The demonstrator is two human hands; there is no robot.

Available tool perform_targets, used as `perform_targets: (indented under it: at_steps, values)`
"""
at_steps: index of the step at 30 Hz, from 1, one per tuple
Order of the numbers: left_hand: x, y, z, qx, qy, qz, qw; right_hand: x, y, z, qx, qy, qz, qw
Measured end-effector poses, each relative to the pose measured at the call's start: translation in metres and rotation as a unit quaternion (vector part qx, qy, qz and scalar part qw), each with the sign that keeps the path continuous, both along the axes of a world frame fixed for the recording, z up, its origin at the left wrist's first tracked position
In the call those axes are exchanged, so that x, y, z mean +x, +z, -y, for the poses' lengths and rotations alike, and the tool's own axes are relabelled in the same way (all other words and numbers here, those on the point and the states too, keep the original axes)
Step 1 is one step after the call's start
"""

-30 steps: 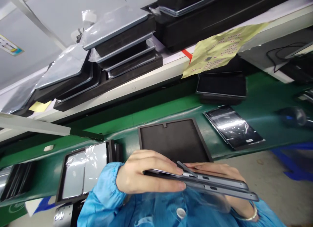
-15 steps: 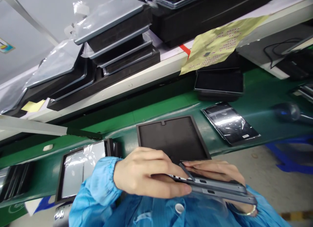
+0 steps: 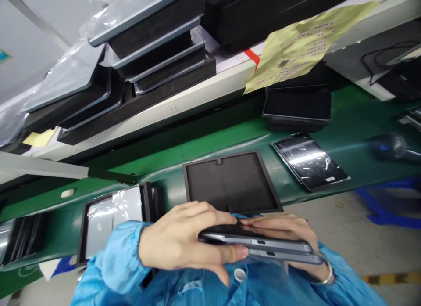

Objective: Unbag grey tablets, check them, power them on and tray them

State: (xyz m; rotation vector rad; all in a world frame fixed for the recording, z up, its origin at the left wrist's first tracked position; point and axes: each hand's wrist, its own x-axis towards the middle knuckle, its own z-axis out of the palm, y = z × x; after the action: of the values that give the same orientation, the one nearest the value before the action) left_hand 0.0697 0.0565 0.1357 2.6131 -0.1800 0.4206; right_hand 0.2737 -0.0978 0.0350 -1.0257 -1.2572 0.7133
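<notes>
Two dark grey tablets (image 3: 283, 246), one on top of the other, are held in front of my chest with their side edges facing me. My left hand (image 3: 184, 235) grips their left end, fingers over the top and thumb side along the near edge. My right hand (image 3: 286, 225) holds them from the far right side, its fingers along the glossy upper screen; its palm is partly hidden behind the tablets. Just beyond the hands, a shallow black foam tray (image 3: 230, 183) lies on the green bench.
A film-wrapped tablet (image 3: 309, 161) lies right of the tray, with stacked dark devices (image 3: 297, 105) behind it. Wrapped tablets in a black tray (image 3: 100, 227) are at left. Above runs a shelf (image 3: 171, 110) with foam-separated tablets (image 3: 154, 42) and a yellow sheet (image 3: 302, 47).
A thin flap that stood up from the upper tablet by my left fingers no longer shows. Both hands and the tablets have shifted slightly left in view.
</notes>
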Motion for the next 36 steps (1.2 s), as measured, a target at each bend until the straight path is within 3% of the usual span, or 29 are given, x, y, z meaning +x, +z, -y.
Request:
perform_targets:
  at_steps: [4,8,11,14,26,31,36]
  values:
    - [0.003,-0.003,-0.005,-0.148,-0.025,0.071,0.986,-0.003,0.001,-0.002,0.001,0.008,-0.059,0.998]
    - [0.003,0.001,-0.011,-0.203,-0.043,0.061,0.976,-0.002,-0.006,0.001,0.012,0.008,-0.062,0.998]
    - [0.005,0.004,-0.013,-0.169,-0.050,0.026,0.984,0.001,-0.010,0.006,0.002,0.000,-0.046,0.999]
    - [0.010,0.004,-0.014,-0.104,-0.063,0.060,0.991,0.003,-0.013,0.010,0.000,0.011,-0.027,1.000]
    - [0.008,0.001,0.000,0.008,-0.068,0.130,0.989,0.002,-0.032,0.023,-0.006,0.013,-0.002,1.000]
    - [0.013,0.007,-0.008,0.034,-0.127,0.111,0.985,0.004,-0.037,0.023,0.007,0.052,0.008,0.999]
    - [0.018,0.010,-0.006,0.012,-0.110,0.088,0.990,0.001,-0.035,0.020,0.006,0.030,0.002,1.000]
